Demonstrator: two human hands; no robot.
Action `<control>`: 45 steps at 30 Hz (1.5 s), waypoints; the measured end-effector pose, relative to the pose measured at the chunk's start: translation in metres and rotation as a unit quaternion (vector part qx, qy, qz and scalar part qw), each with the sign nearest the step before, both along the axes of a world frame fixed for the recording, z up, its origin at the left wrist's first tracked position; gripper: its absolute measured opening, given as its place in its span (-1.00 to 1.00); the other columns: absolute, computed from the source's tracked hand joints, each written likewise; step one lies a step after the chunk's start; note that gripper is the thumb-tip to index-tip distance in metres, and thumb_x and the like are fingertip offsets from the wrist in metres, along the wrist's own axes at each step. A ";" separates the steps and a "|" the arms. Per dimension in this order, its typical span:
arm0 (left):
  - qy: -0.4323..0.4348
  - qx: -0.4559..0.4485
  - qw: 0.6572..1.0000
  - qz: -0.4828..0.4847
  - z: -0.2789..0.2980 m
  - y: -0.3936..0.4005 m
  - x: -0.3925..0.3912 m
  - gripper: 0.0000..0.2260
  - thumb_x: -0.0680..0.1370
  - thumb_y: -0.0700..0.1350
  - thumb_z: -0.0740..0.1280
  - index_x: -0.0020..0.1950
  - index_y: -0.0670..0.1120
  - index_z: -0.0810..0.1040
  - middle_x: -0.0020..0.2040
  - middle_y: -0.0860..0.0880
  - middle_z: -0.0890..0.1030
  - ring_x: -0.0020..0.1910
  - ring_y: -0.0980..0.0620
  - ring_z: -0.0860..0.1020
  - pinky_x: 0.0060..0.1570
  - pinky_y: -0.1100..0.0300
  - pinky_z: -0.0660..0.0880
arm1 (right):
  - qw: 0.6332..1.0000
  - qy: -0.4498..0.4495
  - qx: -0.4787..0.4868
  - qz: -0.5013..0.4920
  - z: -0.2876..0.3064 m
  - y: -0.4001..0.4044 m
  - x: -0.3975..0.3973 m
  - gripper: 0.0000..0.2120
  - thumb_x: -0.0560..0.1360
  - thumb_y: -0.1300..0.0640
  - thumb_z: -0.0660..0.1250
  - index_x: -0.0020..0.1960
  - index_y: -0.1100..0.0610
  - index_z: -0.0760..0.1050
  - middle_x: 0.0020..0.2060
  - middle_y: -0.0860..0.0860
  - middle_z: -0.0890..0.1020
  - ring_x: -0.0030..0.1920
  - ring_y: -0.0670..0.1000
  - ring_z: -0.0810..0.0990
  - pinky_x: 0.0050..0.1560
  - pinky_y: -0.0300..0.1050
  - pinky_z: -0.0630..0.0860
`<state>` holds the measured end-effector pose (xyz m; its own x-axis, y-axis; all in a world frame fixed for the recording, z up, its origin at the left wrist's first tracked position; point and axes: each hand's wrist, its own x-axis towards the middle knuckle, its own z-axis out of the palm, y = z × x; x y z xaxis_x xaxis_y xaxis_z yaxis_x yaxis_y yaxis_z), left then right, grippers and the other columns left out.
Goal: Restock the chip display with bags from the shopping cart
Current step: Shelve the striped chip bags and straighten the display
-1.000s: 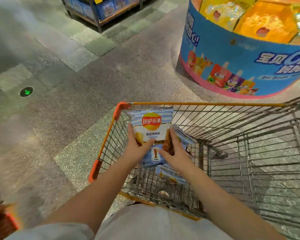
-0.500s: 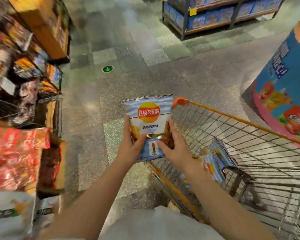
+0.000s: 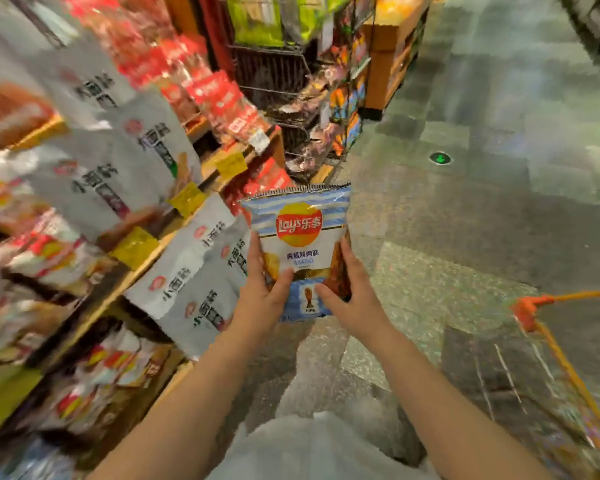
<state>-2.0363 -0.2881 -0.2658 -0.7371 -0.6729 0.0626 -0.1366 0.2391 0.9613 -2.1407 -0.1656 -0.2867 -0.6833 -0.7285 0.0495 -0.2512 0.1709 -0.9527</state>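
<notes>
Blue-and-white striped, the chip bag (image 3: 300,237) is upright in the air in front of the person, over the stone floor (image 3: 465,209) and just beside the snack shelves (image 3: 146,244) on the left. The left hand (image 3: 260,299) holds its lower left edge, thumb across the front; the right hand (image 3: 352,299) has the same grip on the lower right edge. The shopping cart (image 3: 534,306), orange-rimmed and blurred, stands to the right, apart from the bag.
</notes>
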 end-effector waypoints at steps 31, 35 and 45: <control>-0.057 0.113 0.707 0.696 -0.008 -0.177 0.468 -0.07 0.35 0.21 0.43 0.54 0.22 -0.10 0.46 -0.02 0.32 0.40 -0.03 0.36 0.33 -0.10 0.38 | 0.690 0.039 0.147 0.708 -0.027 -0.410 0.446 -0.19 0.52 -0.07 0.32 0.53 -0.20 -0.19 0.40 -0.02 0.19 0.40 0.08 0.23 0.38 0.02 0.29; -0.069 0.108 0.677 0.725 -0.008 -0.178 0.508 -0.04 0.30 0.32 0.46 0.53 0.25 -0.04 0.45 0.05 0.34 0.37 0.05 0.38 0.32 -0.07 0.40 | 0.661 0.018 0.149 0.735 -0.026 -0.419 0.495 -0.17 0.51 -0.07 0.34 0.49 -0.31 -0.21 0.46 -0.07 0.19 0.40 0.06 0.27 0.38 0.07 0.32; -0.090 0.101 0.736 0.664 -0.036 -0.242 0.623 -0.18 0.54 -0.07 0.38 0.57 0.06 -0.15 0.36 0.11 0.32 0.27 0.10 0.39 0.14 0.17 0.37 | 0.714 -0.009 0.196 0.672 -0.037 -0.456 0.593 -0.17 0.53 0.03 0.35 0.53 -0.20 -0.17 0.39 -0.04 0.27 0.25 0.05 0.41 0.21 -0.05 0.46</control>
